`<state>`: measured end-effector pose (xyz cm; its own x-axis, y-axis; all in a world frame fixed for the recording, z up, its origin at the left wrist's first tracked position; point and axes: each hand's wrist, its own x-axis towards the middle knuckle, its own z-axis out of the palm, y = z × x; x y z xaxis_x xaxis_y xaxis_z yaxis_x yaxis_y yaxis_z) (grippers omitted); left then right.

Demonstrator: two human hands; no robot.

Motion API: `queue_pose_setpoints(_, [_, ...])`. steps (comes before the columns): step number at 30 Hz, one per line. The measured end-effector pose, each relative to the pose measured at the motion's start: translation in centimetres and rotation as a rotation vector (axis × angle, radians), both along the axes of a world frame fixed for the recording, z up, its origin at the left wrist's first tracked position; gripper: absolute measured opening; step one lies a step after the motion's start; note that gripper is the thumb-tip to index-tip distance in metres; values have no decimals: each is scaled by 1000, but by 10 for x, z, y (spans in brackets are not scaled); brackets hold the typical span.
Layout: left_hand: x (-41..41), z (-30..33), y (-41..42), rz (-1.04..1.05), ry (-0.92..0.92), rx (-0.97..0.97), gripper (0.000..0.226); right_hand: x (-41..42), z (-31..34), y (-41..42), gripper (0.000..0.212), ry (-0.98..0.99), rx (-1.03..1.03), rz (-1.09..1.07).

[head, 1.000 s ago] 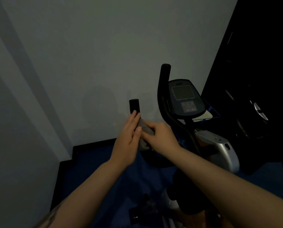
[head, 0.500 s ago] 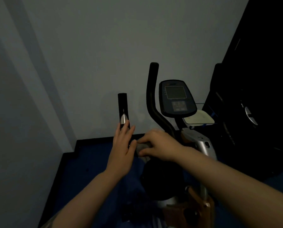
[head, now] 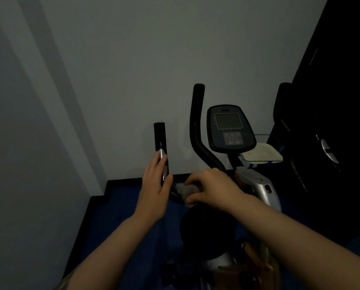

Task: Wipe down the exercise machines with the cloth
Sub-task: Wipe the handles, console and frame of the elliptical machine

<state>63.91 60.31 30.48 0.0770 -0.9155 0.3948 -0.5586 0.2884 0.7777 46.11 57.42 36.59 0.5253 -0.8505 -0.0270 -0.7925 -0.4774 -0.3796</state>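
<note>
An exercise bike stands in a dim corner, its console (head: 230, 127) facing me. Its short left handlebar (head: 159, 137) rises upright, black with a silver sensor strip. My left hand (head: 154, 191) lies against that bar's lower part, fingers straight along it. My right hand (head: 212, 188) grips a grey cloth (head: 185, 190) wrapped over the curved bar just right of the left hand. A taller black handlebar (head: 196, 126) curves up behind. The bike's silver body (head: 260, 189) shows past my right wrist.
Grey walls close in at the left and behind the bike. A dark machine (head: 329, 130) fills the right side. A pale flat object (head: 260, 153) sits beside the console. Blue floor (head: 116, 206) with black skirting lies below.
My right hand slid the cloth down from the upright left bar onto its curved base. My left hand stayed flat along the bar. The view shifted, so the bike sits further left.
</note>
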Motion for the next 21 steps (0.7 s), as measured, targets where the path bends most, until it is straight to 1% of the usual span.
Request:
queue_pose_setpoints(2, [7,1,-5,-32,38,12,54,-4,0,1,47,31,1,-23])
queue_pose_setpoints(5, [13,7,-15,-70,65,46,53,20,-3,3,49,-79,47,-32])
queue_pose_setpoints(7, [17,11,-21,-101,59,41,54,34,-8,1,45,-212,120,-89])
queue_pose_setpoints(11, [35,16,-34,-177,57,18,53,38,-19,-4,20,-609,292,-291])
queue_pose_setpoints(12, [39,18,-38,-187,52,9,53,45,-21,-4,17,-677,321,-348])
queue_pose_setpoints(14, [47,24,-50,-210,50,5,54,68,-22,-14,18,-771,347,-474])
queue_pose_setpoints(16, [51,32,-61,-232,52,-9,53,90,-19,-29,24,-961,386,-590])
queue_pose_setpoints(17, [53,36,-66,-237,52,-7,52,98,-16,-35,22,-1068,390,-625])
queue_pose_setpoints(18, [55,40,-70,-238,51,-2,52,104,-16,-41,16,-1137,357,-634])
queue_pose_setpoints(19, [56,43,-75,-238,49,4,51,108,-16,-44,8,-1160,301,-628])
queue_pose_setpoints(20, [58,46,-79,-238,47,7,49,112,-17,-47,4,-1158,247,-614])
queue_pose_setpoints(21, [61,48,-83,-239,46,8,48,116,-17,-51,5,-1158,213,-595])
